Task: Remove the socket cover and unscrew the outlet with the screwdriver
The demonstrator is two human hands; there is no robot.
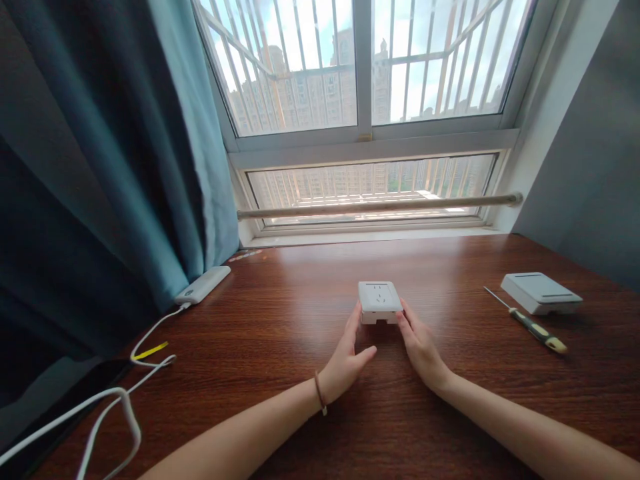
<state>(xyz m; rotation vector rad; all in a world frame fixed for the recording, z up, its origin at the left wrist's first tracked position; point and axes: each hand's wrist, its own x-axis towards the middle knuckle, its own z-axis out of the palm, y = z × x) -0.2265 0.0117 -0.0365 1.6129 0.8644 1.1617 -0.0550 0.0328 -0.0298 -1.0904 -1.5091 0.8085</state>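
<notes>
A white wall socket sits on a mounting box near the middle of the wooden table, its slotted face upward. My left hand presses its outstretched fingers along the socket's left side, while the thumb stands away from it. On the other side, my right hand has its fingers against the right edge and front corner. Between them the two hands hold the socket. Fingertips on the far sides are partly hidden.
To the right lie a screwdriver and a second white box with a flat plate. At the left, a white power strip trails a white cable beside a yellow strip. A blue curtain hangs there; a window stands behind the table.
</notes>
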